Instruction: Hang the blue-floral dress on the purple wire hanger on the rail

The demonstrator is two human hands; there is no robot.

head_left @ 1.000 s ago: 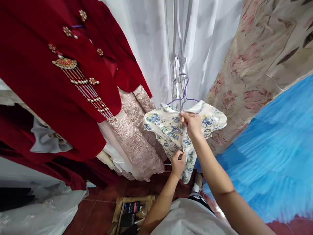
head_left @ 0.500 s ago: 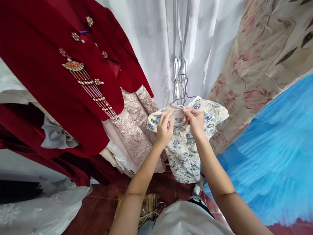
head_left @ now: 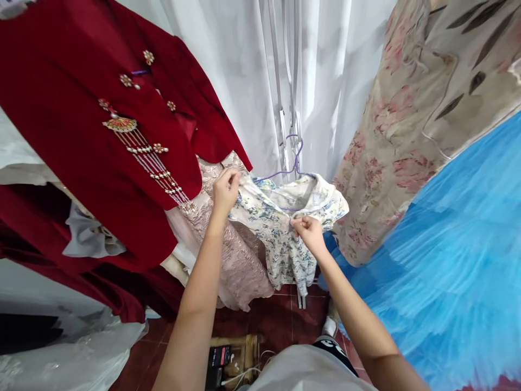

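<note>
A white dress with a blue floral print [head_left: 280, 244] hangs from a thin purple hanger [head_left: 296, 163] in the middle of the view. My left hand [head_left: 226, 190] is closed on the dress at its left shoulder edge and pulls that side outward. At the bottom of the neckline, my right hand [head_left: 308, 232] pinches the front of the fabric between thumb and fingers. Between my hands the neck opening gapes, and the hanger's lower bar shows inside it.
On the left hang a dark red velvet jacket [head_left: 163, 125] with beaded brooches and a pink textured skirt [head_left: 244, 271]. Blue tulle [head_left: 439, 244] and a beige floral garment [head_left: 378, 152] fill the right. White curtain [head_left: 228, 65] stands behind; a wooden stool [head_left: 248, 347] is below.
My hands have moved apart: the left went outward to the dress's shoulder, the right went down and slightly left. The neckline now gapes wider, and the dress has tilted.
</note>
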